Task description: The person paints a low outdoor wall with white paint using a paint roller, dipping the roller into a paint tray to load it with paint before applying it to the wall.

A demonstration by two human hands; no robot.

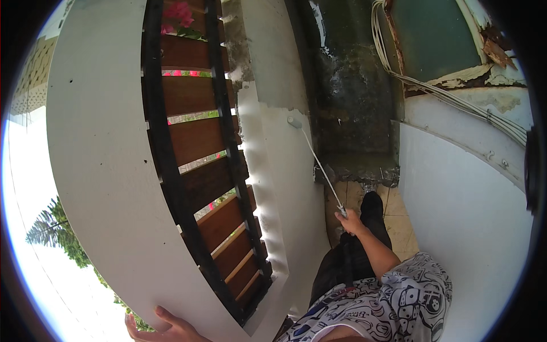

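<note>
My right hand (351,221) is closed around the handle of a paint roller (294,122) on a long thin white rod. The roller head lies against the low wall (277,141), close to the border between its fresh white part and the greyer, unpainted-looking part above. My left hand (169,327) rests with spread fingers at the edge of the broad white wall band (107,171) at the lower left, holding nothing. Between the two wall parts runs a black metal frame (222,98) with brown wooden slats (188,96).
A dark, wet-looking trough (357,107) with a rough edge lies ahead of my foot on tan tiles (397,226). Bundled cables (453,100) cross the right wall beside a green panel (431,38) with a crumbling frame. A white panel (461,192) stands close on my right.
</note>
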